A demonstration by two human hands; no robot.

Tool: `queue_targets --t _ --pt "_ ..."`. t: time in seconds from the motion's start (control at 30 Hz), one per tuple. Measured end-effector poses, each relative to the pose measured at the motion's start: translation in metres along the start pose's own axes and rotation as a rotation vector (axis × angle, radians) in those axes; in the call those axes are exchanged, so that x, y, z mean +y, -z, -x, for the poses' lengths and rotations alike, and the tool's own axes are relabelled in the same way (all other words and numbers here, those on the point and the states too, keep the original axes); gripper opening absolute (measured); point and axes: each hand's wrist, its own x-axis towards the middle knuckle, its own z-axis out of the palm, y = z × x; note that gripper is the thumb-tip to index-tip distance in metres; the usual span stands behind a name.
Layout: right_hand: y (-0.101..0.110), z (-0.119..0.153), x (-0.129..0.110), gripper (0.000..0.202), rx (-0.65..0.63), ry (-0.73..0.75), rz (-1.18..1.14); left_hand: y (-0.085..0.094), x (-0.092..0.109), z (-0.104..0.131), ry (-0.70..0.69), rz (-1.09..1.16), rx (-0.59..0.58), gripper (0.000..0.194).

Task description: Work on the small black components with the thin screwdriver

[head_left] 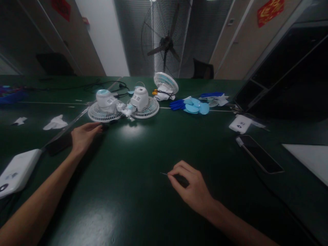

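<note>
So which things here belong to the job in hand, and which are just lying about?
Likely in the work:
thin pin, in the right hand
dark object, at the left hand
small white fans

Apparently lying about:
phone
crumpled white scrap
blue gloves

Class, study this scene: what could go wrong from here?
The thin piece, pinched at one end by the right hand, might slip and be hard to spot on the dark green table.

The left hand, close to the left white fan, could nudge it into the small parts beside it.
</note>
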Motion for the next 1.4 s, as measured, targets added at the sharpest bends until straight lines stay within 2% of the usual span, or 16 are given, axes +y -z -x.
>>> queue_targets --t 0.17,0.47,0.73,1.0,1.23,1.4 --pt "0.0 0.0 0.0 0.012 0.0 -0.003 0.006 0.001 -0.007 -0.001 -0.021 -0.061 0.029 0.055" --pt "0.001 -0.001 -0.002 0.012 0.009 0.006 0.005 -0.01 -0.01 -0.008 -0.139 -0.146 0.062 0.038" --pt "-0.001 -0.002 0.0 0.011 0.007 -0.002 -0.005 -0.007 -0.007 -0.008 -0.058 -0.217 0.001 0.047" --pt "-0.002 0.0 0.002 0.01 0.004 -0.011 0.004 -0.004 0.001 -0.006 -0.035 -0.259 -0.036 0.047" --pt "0.0 -0.001 -0.001 0.01 0.01 0.006 -0.002 -0.003 -0.006 -0.011 -0.027 -0.289 -0.026 0.047" --pt "0.001 -0.001 -0.002 0.01 -0.001 0.006 -0.013 0.0 -0.009 -0.016 0.057 -0.277 -0.046 0.048"
